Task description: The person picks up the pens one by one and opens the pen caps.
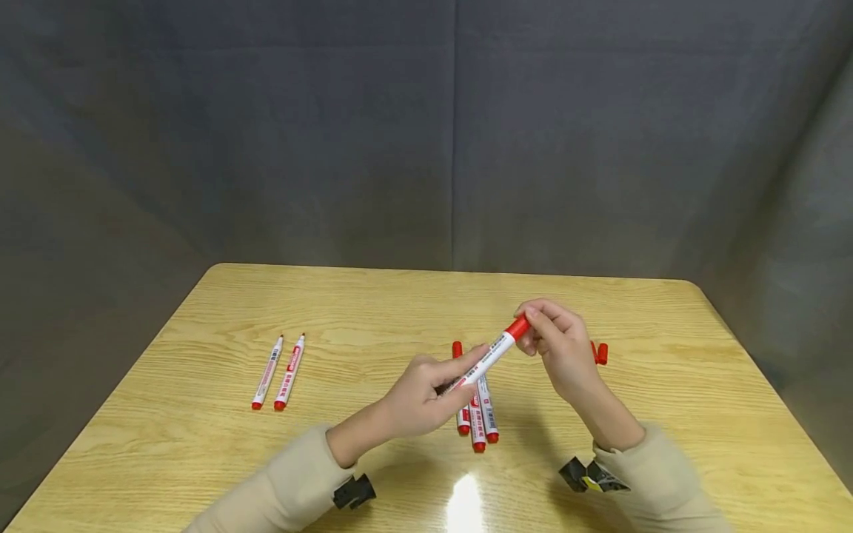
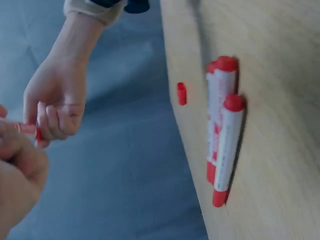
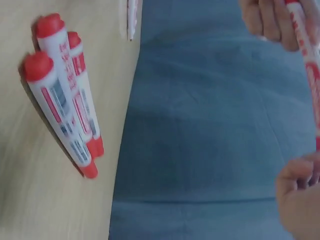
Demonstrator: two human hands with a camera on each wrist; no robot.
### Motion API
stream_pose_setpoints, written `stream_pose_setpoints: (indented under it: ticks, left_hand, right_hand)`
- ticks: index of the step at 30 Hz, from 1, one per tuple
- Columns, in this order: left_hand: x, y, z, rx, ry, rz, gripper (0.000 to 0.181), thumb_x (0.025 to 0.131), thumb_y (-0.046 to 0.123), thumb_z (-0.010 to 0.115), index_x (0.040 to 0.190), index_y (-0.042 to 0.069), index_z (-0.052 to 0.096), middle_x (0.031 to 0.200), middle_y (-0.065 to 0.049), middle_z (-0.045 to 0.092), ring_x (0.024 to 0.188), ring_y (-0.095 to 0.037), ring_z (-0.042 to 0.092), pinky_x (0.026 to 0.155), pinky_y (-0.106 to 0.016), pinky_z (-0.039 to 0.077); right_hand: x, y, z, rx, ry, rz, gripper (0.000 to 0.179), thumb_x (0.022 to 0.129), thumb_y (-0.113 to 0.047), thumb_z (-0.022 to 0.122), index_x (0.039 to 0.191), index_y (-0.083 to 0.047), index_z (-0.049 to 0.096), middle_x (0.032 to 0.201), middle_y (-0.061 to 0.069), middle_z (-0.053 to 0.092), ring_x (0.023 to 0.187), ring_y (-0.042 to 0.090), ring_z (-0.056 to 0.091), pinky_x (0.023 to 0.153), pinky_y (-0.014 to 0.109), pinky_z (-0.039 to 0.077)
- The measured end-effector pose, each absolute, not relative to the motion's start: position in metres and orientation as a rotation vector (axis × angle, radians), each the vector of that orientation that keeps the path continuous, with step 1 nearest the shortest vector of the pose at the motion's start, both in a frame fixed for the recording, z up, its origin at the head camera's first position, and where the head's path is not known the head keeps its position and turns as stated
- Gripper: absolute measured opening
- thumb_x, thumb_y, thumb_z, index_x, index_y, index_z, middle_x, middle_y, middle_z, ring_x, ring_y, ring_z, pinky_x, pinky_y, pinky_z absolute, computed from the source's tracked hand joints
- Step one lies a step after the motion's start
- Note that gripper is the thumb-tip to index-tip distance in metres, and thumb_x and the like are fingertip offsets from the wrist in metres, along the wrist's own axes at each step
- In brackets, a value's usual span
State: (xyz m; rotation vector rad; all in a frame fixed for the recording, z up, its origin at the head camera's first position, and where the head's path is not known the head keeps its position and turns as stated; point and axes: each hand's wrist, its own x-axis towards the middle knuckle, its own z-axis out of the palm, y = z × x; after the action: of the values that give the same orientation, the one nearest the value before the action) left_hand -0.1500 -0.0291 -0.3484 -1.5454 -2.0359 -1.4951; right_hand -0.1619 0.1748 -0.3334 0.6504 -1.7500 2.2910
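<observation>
Above the middle of the table, my left hand point(image 1: 426, 392) grips a white marker point(image 1: 493, 355) by its barrel, thumb on one side and fingers on the other. The marker tilts up to the right, and its red cap point(image 1: 517, 327) is on that end. My right hand point(image 1: 560, 344) pinches this cap between thumb and fingers. In the right wrist view the same marker point(image 3: 309, 65) spans both hands. Below my left hand lie 3 capped markers point(image 1: 477, 426) side by side, partly hidden by it in the head view.
Two uncapped markers point(image 1: 289, 374) lie at the left of the table point(image 1: 200, 459), tips pointing away. Loose red caps point(image 1: 603, 354) lie behind my right wrist, one partly hidden. A grey curtain point(image 1: 333, 148) hangs behind the table's far edge.
</observation>
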Motion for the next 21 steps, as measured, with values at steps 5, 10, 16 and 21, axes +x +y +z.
stream_pose_setpoints:
  ticks: [5, 10, 16, 21]
  left_hand:
    - [-0.145, -0.024, -0.356, -1.48, -2.033, -1.162, 0.042, 0.081, -0.001, 0.047, 0.121, -0.016, 0.049, 0.046, 0.004, 0.04, 0.039, 0.004, 0.025, 0.038, -0.005, 0.022]
    - [-0.141, -0.023, -0.358, -1.463, -2.089, -1.239, 0.044, 0.082, -0.002, 0.048, 0.124, -0.015, 0.046, 0.047, 0.003, 0.043, 0.039, 0.005, 0.026, 0.037, -0.005, 0.023]
    - [-0.142, -0.026, -0.358, -1.486, -2.091, -1.402, 0.044, 0.082, -0.006, 0.051, 0.125, -0.015, 0.046, 0.046, 0.002, 0.043, 0.039, 0.006, 0.027, 0.036, -0.008, 0.025]
    - [-0.145, -0.026, -0.356, -1.498, -2.049, -1.511, 0.043, 0.081, -0.007, 0.051, 0.123, -0.015, 0.047, 0.045, 0.002, 0.041, 0.038, 0.005, 0.027, 0.035, -0.01, 0.026]
  right_hand:
    - [-0.16, 0.166, -0.339, 0.39, -1.926, 2.178, 0.012, 0.091, -0.003, 0.051, 0.082, -0.007, 0.059, 0.054, -0.002, 0.043, 0.049, 0.007, 0.035, 0.046, 0.025, 0.026]
    - [-0.165, 0.168, -0.342, 0.431, -1.968, 2.143, 0.018, 0.089, 0.001, 0.052, 0.078, -0.01, 0.061, 0.054, -0.003, 0.047, 0.05, 0.005, 0.039, 0.048, 0.017, 0.036]
    - [-0.168, 0.174, -0.345, 0.572, -1.882, 2.257, 0.027, 0.089, 0.007, 0.048, 0.076, -0.011, 0.063, 0.055, -0.005, 0.051, 0.05, 0.006, 0.04, 0.047, 0.018, 0.036]
    - [-0.17, 0.174, -0.342, 0.617, -1.752, 2.35, 0.028, 0.087, 0.01, 0.047, 0.074, -0.009, 0.063, 0.054, -0.004, 0.052, 0.047, 0.01, 0.034, 0.045, 0.024, 0.027]
